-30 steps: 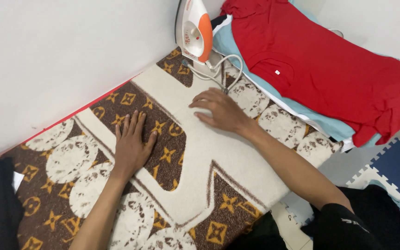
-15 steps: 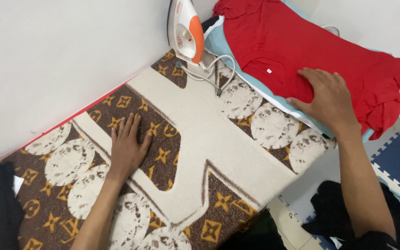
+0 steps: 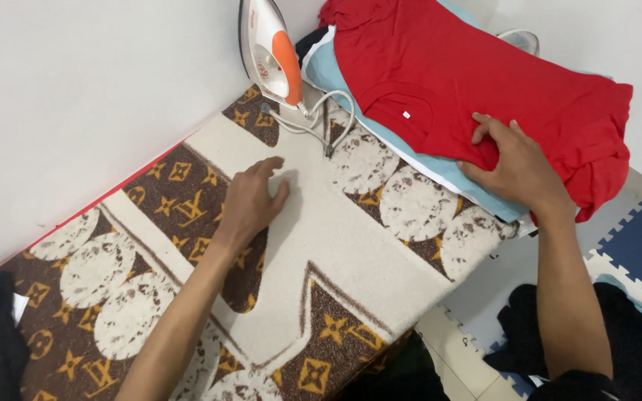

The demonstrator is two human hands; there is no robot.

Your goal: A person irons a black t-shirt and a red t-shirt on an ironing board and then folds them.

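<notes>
The red shirt [image 3: 484,82] tops the folded pile at far right, the right hand [image 3: 514,167] pinching its near edge in a closed grip while the left hand [image 3: 250,200], open and empty, lies on the patterned surface [image 3: 336,245] near the upright iron [image 3: 265,52].

The left hand [image 3: 250,199] lies loosely open, palm down, arm outstretched, while the right hand [image 3: 514,167] pinches with curled fingers.
</notes>
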